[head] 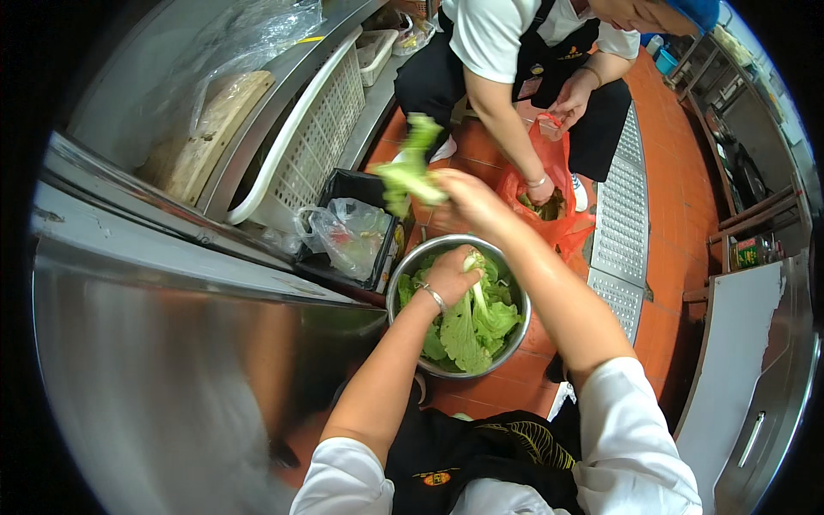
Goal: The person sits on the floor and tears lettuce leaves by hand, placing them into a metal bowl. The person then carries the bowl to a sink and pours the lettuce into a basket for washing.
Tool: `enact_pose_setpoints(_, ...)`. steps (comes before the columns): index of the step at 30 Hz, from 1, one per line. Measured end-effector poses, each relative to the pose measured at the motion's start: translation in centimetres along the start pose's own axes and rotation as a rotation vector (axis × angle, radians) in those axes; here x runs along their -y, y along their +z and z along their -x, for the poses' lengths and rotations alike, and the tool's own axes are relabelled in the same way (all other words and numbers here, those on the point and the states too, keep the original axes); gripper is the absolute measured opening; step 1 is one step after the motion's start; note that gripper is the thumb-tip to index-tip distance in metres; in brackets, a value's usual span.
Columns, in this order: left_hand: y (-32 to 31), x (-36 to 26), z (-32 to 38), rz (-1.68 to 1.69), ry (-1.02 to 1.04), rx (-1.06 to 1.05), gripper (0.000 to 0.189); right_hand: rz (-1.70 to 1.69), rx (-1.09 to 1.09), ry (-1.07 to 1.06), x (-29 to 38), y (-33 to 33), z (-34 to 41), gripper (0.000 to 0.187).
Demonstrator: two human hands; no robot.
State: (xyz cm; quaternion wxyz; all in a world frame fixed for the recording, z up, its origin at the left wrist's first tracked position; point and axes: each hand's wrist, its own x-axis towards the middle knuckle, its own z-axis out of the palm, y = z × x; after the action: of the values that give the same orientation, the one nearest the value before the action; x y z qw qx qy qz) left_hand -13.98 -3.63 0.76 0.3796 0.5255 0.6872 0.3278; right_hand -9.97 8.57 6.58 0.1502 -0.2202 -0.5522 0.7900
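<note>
My left hand (452,277), with a bracelet at its wrist, grips the pale base of a bunch of leafy lettuce (473,322) over a round stainless steel bowl (523,322). More green leaves lie in the bowl, which stands on the floor. Beyond the bowl's far rim, my right hand (465,199) is blurred and holds some torn lettuce leaves (409,170). These leaves are up beside a black bin (341,180) that has a clear plastic bag (354,238) in it.
A co-worker (508,58) crouches opposite, one hand inside a red plastic bag (541,174). A white perforated basket (309,135) and a wooden board (219,135) stand on the steel shelf at left. A metal drain cover (621,212) runs along the tiled floor at right.
</note>
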Motion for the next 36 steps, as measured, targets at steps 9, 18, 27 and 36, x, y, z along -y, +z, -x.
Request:
enact_pose_setpoints(9,-1.1,2.2,-1.2,0.746,-0.216,-0.101,0.032,0.377,-0.306,-0.185,-1.1,-2.2,1.1,0.024)
enact_pose_setpoints(18,-4.6,2.5,-0.6,0.845,-0.222,-0.207,0.021,0.205,-0.729,0.006,-1.3,-11.8,22.1,0.016)
enact_pose_setpoints(27,2.5,8.2,-2.3,0.034,-0.349,-0.254,0.077,0.494,-0.865,-0.137,-3.0,-16.5,21.2,0.017)
enact_pose_setpoints(36,2.1,0.9,-4.5,0.213,-0.093,-0.28,0.01,0.638,-0.829,-0.006,-3.4,-18.0,23.1,0.018)
